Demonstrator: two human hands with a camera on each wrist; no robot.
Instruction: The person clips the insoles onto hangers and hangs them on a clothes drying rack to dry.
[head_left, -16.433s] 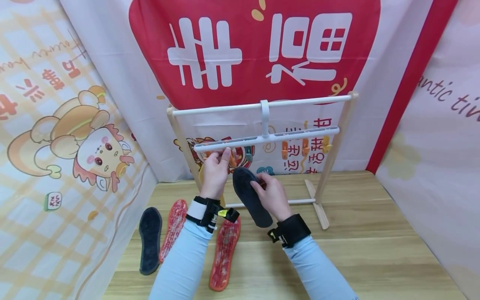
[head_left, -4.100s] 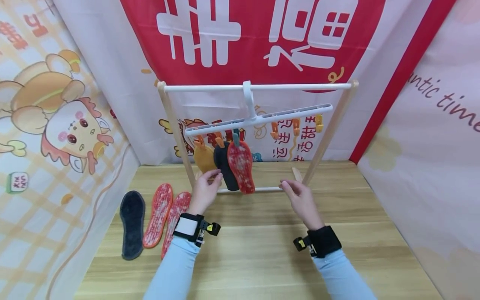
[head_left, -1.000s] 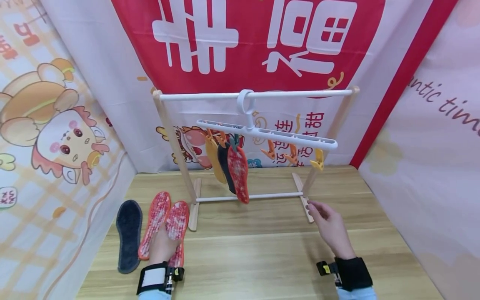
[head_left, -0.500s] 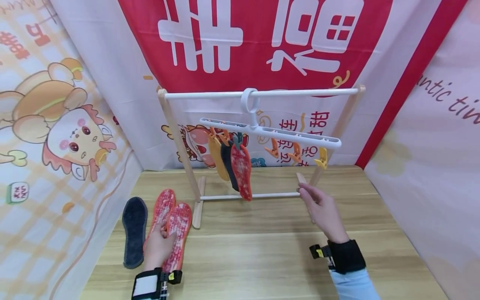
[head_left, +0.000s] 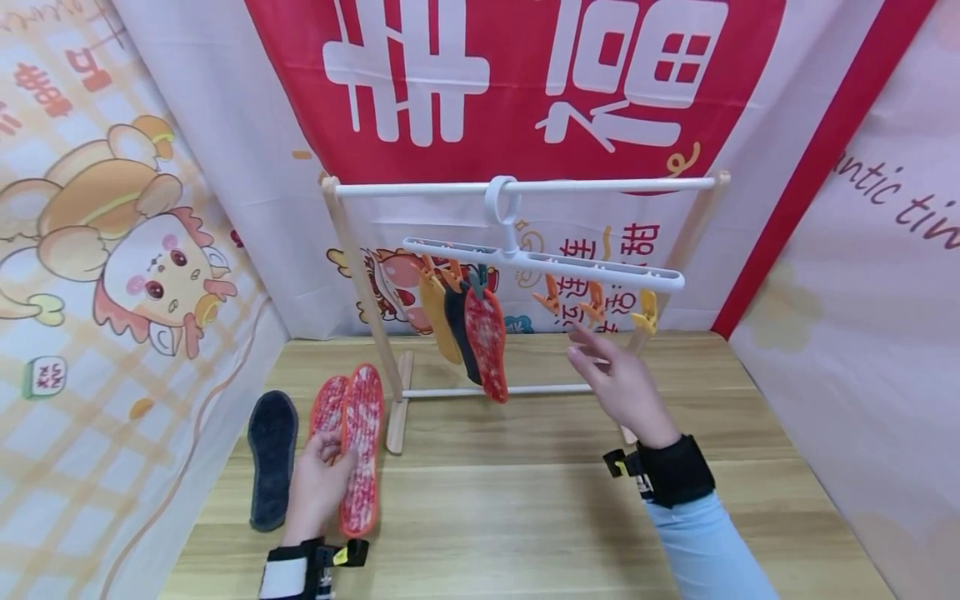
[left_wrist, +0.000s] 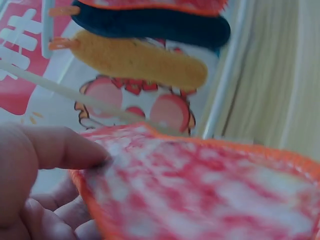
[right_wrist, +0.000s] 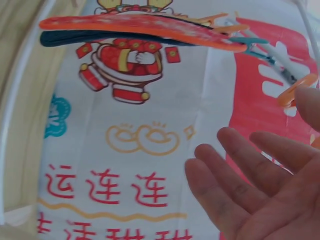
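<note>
My left hand [head_left: 321, 479] pinches the edge of a red-and-white insole [head_left: 363, 450], thumb on top; in the left wrist view its orange rim [left_wrist: 240, 146] shows close up. Another red insole [head_left: 327, 406] lies partly hidden behind it. To their left is a dark insole [head_left: 272, 458] on the table. My right hand [head_left: 626, 387] is raised just below the orange clips [head_left: 551, 293], fingers loosely spread, holding nothing. From the white hanger [head_left: 600, 271] hang a yellow insole [head_left: 439, 321], a dark one [head_left: 459, 333] and a red one [head_left: 486, 342], each in a clip.
A wooden rack with a white top bar [head_left: 420, 190] carries the hanger by its ring. Another orange clip [head_left: 595, 302] and a yellow clip [head_left: 647, 312] hang at the hanger's right end. The rack's left foot [head_left: 398, 412] stands near the loose insoles on the wooden table [head_left: 510, 500].
My left hand went from the hanging insoles to the table and now lifts one red insole. My right hand rose toward the clips. Earlier, the dark insole was in my right hand; it now hangs.
</note>
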